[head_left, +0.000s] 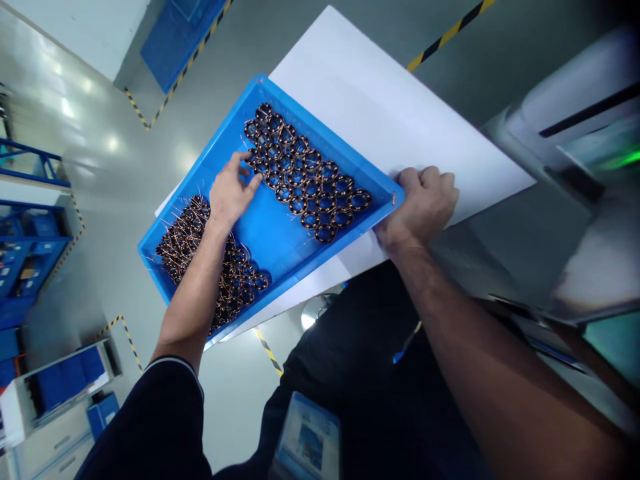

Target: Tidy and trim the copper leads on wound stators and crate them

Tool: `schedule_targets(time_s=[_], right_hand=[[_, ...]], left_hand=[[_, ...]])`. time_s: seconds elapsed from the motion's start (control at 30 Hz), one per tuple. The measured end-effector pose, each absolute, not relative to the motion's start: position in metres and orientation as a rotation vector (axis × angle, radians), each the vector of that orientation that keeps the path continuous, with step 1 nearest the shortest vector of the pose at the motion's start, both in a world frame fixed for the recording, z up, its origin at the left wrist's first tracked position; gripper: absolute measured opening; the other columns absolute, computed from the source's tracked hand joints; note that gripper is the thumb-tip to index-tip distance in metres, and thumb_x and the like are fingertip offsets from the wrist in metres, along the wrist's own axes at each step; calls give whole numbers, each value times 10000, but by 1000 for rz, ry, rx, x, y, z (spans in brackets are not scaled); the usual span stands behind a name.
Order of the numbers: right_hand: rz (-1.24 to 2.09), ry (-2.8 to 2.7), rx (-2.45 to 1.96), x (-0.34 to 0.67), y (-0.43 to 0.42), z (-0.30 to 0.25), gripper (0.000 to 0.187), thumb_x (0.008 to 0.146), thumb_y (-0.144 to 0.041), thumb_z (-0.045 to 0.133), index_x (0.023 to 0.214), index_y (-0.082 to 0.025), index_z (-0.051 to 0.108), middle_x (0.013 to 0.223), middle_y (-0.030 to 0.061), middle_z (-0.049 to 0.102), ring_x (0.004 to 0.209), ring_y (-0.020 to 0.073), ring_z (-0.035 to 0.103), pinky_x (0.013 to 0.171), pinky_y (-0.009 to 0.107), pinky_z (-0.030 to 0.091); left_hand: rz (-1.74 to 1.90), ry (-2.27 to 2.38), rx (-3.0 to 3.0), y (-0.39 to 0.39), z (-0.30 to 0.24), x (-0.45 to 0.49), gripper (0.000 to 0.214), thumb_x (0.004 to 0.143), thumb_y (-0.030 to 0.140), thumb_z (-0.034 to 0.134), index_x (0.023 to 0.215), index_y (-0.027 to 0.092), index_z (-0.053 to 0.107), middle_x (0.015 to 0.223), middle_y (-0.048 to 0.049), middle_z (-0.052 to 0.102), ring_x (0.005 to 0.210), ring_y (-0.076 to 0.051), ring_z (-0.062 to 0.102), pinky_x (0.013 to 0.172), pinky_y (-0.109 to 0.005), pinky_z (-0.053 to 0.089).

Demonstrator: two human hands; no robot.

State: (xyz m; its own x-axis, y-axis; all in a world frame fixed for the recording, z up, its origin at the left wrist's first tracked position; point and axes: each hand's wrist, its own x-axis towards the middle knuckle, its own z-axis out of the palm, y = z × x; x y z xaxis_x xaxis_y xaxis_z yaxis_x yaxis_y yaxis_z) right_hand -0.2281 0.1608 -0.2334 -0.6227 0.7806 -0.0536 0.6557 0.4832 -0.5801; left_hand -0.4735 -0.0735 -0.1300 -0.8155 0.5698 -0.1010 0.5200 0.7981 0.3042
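A shallow blue plastic tray (270, 230) rests on a white board (380, 100), held up in front of me. Inside it lie two groups of copper-wound ring coils: a neat patch at the far end (305, 177) and a looser heap at the near end (200, 253). My left hand (231, 190) reaches into the tray, fingers spread and bent, their tips touching the edge of the far coil patch. At the tray's right corner, my right hand (424, 200) is closed on the rim of the tray and board. My own dark-clothed body shows below.
Below lies a grey floor with yellow-and-black hazard tape (450, 30). Blue shelving with bins (25, 253) stands at the left, a blue pallet (183, 33) further off. A grey machine with a green light (590, 147) is at the right.
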Motion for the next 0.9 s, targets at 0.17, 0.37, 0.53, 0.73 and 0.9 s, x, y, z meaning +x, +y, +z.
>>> schedule_targets(time_s=[0.17, 0.37, 0.53, 0.73, 0.9], right_hand=[[848, -2493, -1240, -228, 161, -232, 231, 1147, -363, 404, 997, -275, 556, 1219, 170, 625, 1199, 373, 430, 997, 539, 309], [831, -2488, -1247, -229, 159, -229, 178, 1098, -370, 490, 968, -263, 549, 1228, 179, 649, 1185, 371, 443, 1003, 541, 317], [805, -2474, -1275, -232, 159, -232, 137, 1060, -333, 506, 975, -251, 576, 1226, 183, 638, 1179, 366, 438, 1013, 544, 313], [839, -2488, -1252, -230, 160, -232, 168, 1090, -330, 465, 995, -263, 587, 1212, 185, 621, 1186, 374, 431, 998, 545, 295], [777, -2499, -1259, -230, 159, -234, 157, 1077, -330, 485, 1001, -271, 609, 1250, 191, 630, 1187, 385, 435, 1012, 555, 311]], left_hand=[[367, 2765, 876, -73, -125, -479, 491, 1066, 463, 753, 1504, 248, 701, 1382, -78, 841, 1021, -224, 813, 1004, -390, 663], [335, 2749, 882, -74, -114, -483, 524, 1038, 494, 787, 1498, 254, 718, 1395, -75, 834, 1046, -230, 820, 1023, -401, 652], [333, 2748, 866, -71, -115, -480, 519, 1010, 456, 808, 1480, 248, 735, 1357, -68, 852, 1033, -223, 811, 978, -365, 645], [334, 2763, 855, -71, -117, -478, 533, 983, 407, 822, 1481, 239, 733, 1316, -68, 856, 1033, -236, 811, 974, -379, 647], [344, 2758, 855, -70, -118, -477, 530, 991, 415, 803, 1481, 234, 717, 1302, -64, 859, 1021, -229, 815, 985, -382, 651]])
